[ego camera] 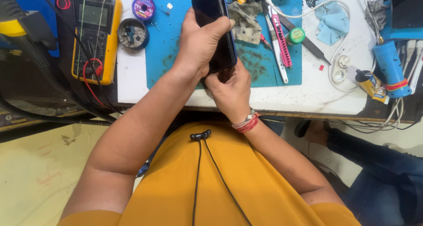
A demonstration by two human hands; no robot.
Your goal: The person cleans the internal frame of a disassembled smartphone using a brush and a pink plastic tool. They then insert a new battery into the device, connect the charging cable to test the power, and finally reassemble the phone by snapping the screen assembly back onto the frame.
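1. Left hand wraps over the dark phone from its left side. The thumb lies across the glossy face, the fingers curl behind, and the grip looks firm around the middle of the body.

2. Right hand sits directly below the left, at the phone's near end. Its fingers are bunched tight on the bottom edge, pinching or picking there; what the fingertips are doing is hidden, so I cannot tell if anything small is between them.

3. The key relation: the phone runs away from both hands, its long axis going from the near end at the right hand's fingertips up and slightly left toward the far end, beyond the left hand's knuckles. The right hand is the nearer one to the bottom edge; the left steadies the midsection.

4. The phone is held up off the bench, tilted on edge, with its face turned toward the left thumb.

5. Beneath the hands lies the blue work mat, with a grey rag just to the right of the left hand.

6. Further right lie a pink-and-white tool and a white cable.

7. Well to the left of the left hand stands a yellow multimeter, with a small round tin between it and the hand.
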